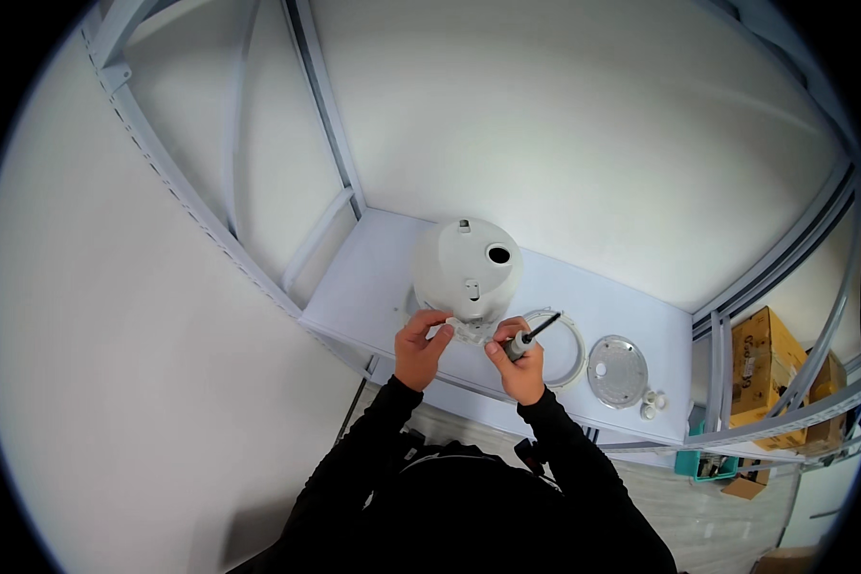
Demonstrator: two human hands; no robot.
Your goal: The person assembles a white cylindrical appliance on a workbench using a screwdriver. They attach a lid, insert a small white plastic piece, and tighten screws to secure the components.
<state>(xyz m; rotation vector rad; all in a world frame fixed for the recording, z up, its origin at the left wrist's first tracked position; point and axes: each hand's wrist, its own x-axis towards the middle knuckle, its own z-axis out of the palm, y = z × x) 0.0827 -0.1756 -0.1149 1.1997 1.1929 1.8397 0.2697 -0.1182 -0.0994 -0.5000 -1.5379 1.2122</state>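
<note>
A large, rounded white housing (450, 263) with a dark round hole stands on the white table in front of me. At its near side my left hand (420, 346) pinches a small whitish plastic part (470, 331) between thumb and fingers. From the other side my right hand (518, 362) reaches the same part with its fingertips. That hand also grips a screwdriver (518, 345), whose dark shaft points up and to the right, away from the part. Whether the part is attached to the housing I cannot tell.
On the white table (364, 277), a white ring (576, 371) lies right of my right hand. Beyond it are a round, perforated metallic disc (618, 371) and several small white pieces (651, 403). Metal frame posts (325, 105) surround the table. Cardboard boxes (763, 368) and a teal bin (708, 463) stand at right.
</note>
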